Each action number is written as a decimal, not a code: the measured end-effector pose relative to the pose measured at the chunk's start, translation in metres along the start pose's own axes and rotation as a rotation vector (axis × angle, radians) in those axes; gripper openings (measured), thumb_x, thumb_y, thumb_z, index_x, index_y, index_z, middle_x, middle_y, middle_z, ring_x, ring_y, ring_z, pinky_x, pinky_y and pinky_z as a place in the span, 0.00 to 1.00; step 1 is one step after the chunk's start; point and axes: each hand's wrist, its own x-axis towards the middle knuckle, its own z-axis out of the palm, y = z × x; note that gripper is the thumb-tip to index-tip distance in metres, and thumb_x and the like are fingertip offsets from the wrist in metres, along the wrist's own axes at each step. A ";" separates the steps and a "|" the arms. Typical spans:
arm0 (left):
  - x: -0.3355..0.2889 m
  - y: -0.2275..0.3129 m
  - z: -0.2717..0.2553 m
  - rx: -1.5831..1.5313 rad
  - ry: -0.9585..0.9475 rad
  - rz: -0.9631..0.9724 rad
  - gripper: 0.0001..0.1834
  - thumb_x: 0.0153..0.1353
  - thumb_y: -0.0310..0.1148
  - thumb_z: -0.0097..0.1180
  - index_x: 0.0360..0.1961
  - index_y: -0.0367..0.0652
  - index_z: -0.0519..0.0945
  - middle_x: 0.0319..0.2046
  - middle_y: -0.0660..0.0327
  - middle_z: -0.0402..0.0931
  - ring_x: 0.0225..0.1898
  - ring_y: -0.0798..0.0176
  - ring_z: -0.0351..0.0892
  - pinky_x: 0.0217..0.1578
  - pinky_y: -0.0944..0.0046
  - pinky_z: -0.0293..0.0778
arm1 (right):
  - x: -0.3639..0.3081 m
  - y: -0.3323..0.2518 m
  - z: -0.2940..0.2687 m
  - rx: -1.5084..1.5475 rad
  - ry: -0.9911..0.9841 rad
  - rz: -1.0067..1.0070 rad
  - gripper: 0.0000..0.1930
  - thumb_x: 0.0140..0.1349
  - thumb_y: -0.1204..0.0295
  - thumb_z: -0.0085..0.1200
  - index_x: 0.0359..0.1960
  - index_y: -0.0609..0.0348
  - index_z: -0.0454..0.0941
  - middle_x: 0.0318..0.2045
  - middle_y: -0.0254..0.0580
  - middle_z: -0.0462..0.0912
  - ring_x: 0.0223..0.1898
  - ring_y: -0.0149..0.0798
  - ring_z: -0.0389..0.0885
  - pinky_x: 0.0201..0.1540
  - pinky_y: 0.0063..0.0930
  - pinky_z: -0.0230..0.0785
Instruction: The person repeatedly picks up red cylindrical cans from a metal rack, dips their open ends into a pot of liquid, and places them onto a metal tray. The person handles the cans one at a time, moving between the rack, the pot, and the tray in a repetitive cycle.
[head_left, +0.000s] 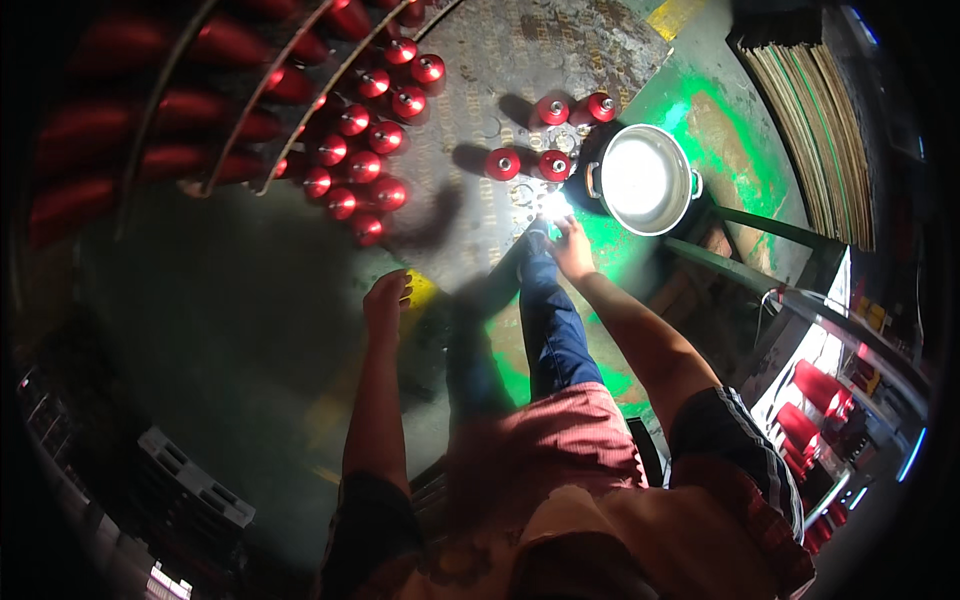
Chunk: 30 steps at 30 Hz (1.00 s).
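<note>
My right hand reaches forward over the patterned board, its fingers bent in at a small, glaring bright thing that I cannot make out. Just beyond it stand several glossy red bottle-like pieces with silver tips, the closest being a red piece. A silver two-handled pot is to the right of that hand, its inside washed out by light. Lower and to the left, my left hand hangs in the air with loosely curled fingers and nothing visible in it.
A larger cluster of red pieces stands left on the worn board. Curved bars of a rack hold more red pieces at the far left. Stacked sheets rise at the right, above a green metal frame.
</note>
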 end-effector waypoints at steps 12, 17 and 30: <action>0.239 0.010 0.271 0.343 -0.070 0.960 0.11 0.56 0.23 0.64 0.41 0.39 0.85 0.49 0.56 0.81 0.45 0.64 0.81 0.43 0.66 0.76 | 0.232 0.106 0.067 0.089 0.317 -0.360 0.19 0.51 0.74 0.66 0.47 0.49 0.82 0.49 0.43 0.80 0.51 0.48 0.78 0.55 0.40 0.70; 0.264 0.022 0.314 0.264 -0.198 0.915 0.14 0.53 0.21 0.69 0.42 0.40 0.86 0.37 0.61 0.84 0.36 0.65 0.81 0.39 0.66 0.77 | 0.246 0.106 0.054 0.517 0.439 -0.140 0.18 0.58 0.79 0.64 0.51 0.58 0.79 0.43 0.35 0.82 0.43 0.32 0.80 0.48 0.26 0.74; 0.318 0.088 0.379 0.579 -0.273 0.775 0.15 0.57 0.27 0.68 0.46 0.40 0.83 0.35 0.65 0.83 0.36 0.74 0.79 0.42 0.70 0.76 | 0.331 0.113 -0.049 0.746 0.450 0.343 0.21 0.58 0.70 0.65 0.54 0.53 0.77 0.30 0.36 0.84 0.30 0.29 0.80 0.35 0.26 0.74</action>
